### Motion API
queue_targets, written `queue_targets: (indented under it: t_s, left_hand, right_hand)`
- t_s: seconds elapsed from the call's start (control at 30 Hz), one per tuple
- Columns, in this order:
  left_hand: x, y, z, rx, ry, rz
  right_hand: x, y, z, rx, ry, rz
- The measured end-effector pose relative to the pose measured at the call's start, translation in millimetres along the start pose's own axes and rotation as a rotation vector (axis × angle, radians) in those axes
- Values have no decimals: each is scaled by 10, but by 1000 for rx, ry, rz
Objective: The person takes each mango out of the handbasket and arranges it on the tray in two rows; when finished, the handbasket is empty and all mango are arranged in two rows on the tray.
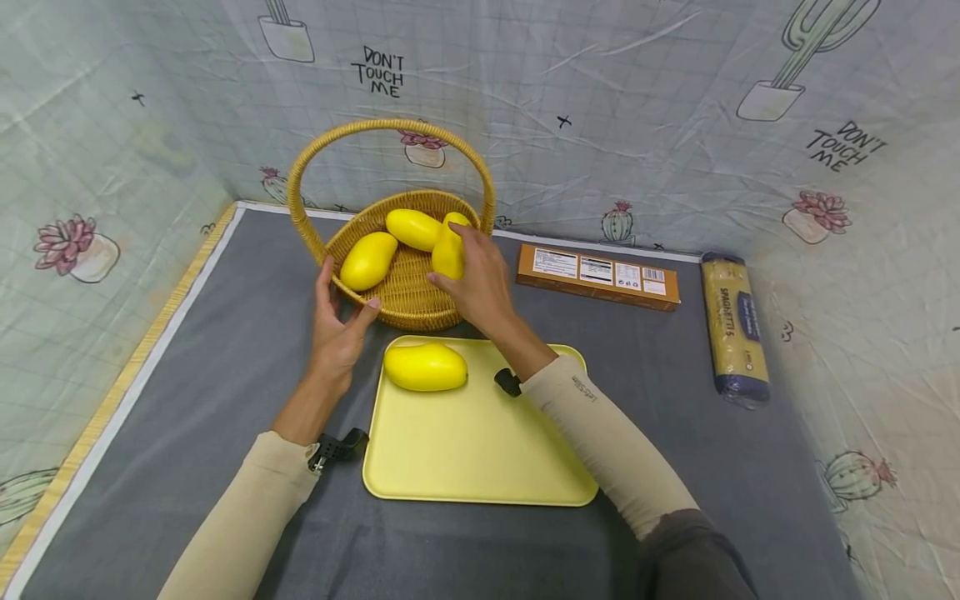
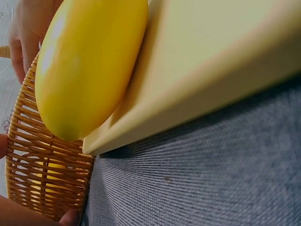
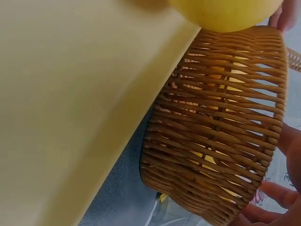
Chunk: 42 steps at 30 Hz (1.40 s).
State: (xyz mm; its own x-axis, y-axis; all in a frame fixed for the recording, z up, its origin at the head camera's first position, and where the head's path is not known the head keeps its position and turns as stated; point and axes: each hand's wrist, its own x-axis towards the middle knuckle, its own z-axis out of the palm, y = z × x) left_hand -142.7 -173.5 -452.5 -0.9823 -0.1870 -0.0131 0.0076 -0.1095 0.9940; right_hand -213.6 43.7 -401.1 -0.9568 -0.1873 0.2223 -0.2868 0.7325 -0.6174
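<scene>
A wicker basket (image 1: 408, 293) with a tall arched handle stands at the back. My left hand (image 1: 333, 343) grips its near left rim, thumb over the edge. Inside the basket, my right hand (image 1: 486, 287) holds a yellow mango (image 1: 447, 252) between thumb and fingers at the right side. Two other mangoes lie in there, one at the left (image 1: 368, 262) and one at the back (image 1: 413, 228). Another mango (image 1: 425, 367) lies on the yellow tray (image 1: 480, 446) in front of the basket; it looms large in the left wrist view.
Right of the basket lies a long brown box (image 1: 597, 277) with labels. A spaghetti pack (image 1: 735, 329) is farther right. Patterned cloth (image 1: 660, 125) hangs behind and at both sides of the grey table surface (image 1: 187, 375).
</scene>
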Motion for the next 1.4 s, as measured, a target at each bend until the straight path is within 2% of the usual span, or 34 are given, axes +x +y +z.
queue_targets:
  t_s: [0.23, 0.47, 0.6, 0.87, 1.13, 1.4]
  left_hand:
    - [-3, 19, 5, 9, 7, -15]
    - [-7, 17, -5, 22, 2, -24]
    - [-6, 10, -8, 27, 0, -26]
    - [-16, 14, -3, 22, 4, -18]
    - [-14, 15, 2, 29, 3, -18]
    - [-19, 20, -4, 45, 7, -28]
  right_hand:
    - [88, -48, 34, -69, -53, 39]
    - [134, -69, 39, -115, -107, 40]
    - [138, -68, 46, -102, -134, 16]
    - [161, -57, 72, -117, -320, -92]
    - [186, -63, 63, -129, -351, -87]
    - [165, -63, 47, -114, -342, -131]
